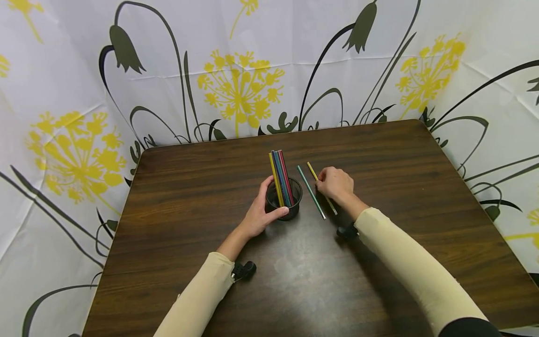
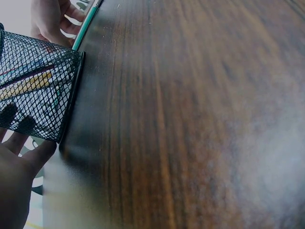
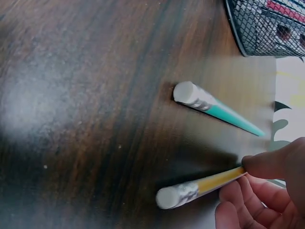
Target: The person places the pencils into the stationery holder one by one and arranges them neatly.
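Observation:
A black mesh cup (image 1: 284, 204) (image 2: 38, 90) (image 3: 267, 26) stands mid-table with several coloured pencils (image 1: 280, 177) upright in it. My left hand (image 1: 262, 211) (image 2: 19, 167) grips the cup, thumb in front and fingers round its far side. To its right two pencils lie on the table: a green pencil (image 1: 310, 192) (image 3: 217, 109) (image 2: 86, 24) and a yellow pencil (image 1: 322, 189) (image 3: 200, 188). My right hand (image 1: 335, 184) (image 3: 259, 193) pinches the yellow pencil along its middle, with the eraser end sticking out toward me.
The dark wooden table (image 1: 379, 154) is backed by a white curtain (image 1: 236, 70) printed with yellow flowers. Small black wrist cameras (image 1: 244, 270) sit under both cream sleeves. Bare wood lies all around the cup and pencils.

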### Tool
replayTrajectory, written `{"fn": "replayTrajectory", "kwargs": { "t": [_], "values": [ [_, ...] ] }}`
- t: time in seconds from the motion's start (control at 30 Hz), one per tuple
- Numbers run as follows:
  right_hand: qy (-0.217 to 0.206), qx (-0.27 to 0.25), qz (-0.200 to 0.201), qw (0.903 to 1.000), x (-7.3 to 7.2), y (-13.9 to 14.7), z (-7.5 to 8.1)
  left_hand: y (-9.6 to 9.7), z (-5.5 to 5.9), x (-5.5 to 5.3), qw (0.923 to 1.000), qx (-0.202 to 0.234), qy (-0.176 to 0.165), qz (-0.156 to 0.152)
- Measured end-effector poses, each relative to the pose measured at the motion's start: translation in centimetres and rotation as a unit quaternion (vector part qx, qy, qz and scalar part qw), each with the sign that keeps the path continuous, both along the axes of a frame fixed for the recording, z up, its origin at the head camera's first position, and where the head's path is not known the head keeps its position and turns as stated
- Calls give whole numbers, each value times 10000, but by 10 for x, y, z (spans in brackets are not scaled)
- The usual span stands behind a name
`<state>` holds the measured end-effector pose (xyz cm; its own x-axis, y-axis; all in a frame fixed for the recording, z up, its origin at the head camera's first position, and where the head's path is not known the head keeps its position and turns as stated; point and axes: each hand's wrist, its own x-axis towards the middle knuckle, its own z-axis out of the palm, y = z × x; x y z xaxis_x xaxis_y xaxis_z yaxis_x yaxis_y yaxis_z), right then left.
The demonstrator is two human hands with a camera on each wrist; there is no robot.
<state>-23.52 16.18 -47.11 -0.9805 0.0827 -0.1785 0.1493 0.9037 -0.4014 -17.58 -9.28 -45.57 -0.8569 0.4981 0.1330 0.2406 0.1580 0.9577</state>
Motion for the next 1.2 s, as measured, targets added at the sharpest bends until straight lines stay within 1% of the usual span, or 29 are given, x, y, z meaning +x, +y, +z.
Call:
{"fn": "replayTrajectory", "kwargs": {
  "t": [0.13,0.2,0.27,0.33,0.43,0.5,0.57,0.7,0.8,0.9,0.97,1.0,1.07,1.2],
  "values": [
    [-17,-112,-43,9999,0,4,4,0,1,1,9999,-97,-40,45],
    [80,-211,-102,9997,0,5,9,0,1,2,9999,-124,-58,45],
    [281,-362,-163,9988,-1,5,17,0,1,2,9999,-140,-66,39],
    [575,-562,-236,9965,-2,4,29,0,1,2,9999,-127,-60,34],
    [1053,-976,-233,9894,-3,-1,50,0,2,2,9999,-128,-52,47],
    [1358,-1337,-156,9816,-2,-5,65,0,2,2,9999,-113,-58,53],
    [1651,-1739,14,9708,-1,-10,79,0,2,2,9999,-91,-61,40],
    [2133,-2469,408,9444,5,-21,105,0,2,2,9999,-84,-68,2],
    [2356,-2838,717,9267,11,-30,119,0,1,1,10000,-61,-51,-36],
    [2452,-3094,1022,9131,19,-39,122,0,1,0,9999,52,-28,-95],
    [2415,-3180,1194,9090,23,-46,120,0,1,0,9999,101,-29,-121],
    [2368,-3196,1267,9087,24,-49,117,0,0,-1,9998,115,-36,-126],
    [2232,-3143,1390,9122,28,-54,111,0,1,-1,9998,136,-63,-138],
    [1903,-2864,1531,9264,34,-61,96,0,2,-1,9996,135,-163,-175]
  ]
}}
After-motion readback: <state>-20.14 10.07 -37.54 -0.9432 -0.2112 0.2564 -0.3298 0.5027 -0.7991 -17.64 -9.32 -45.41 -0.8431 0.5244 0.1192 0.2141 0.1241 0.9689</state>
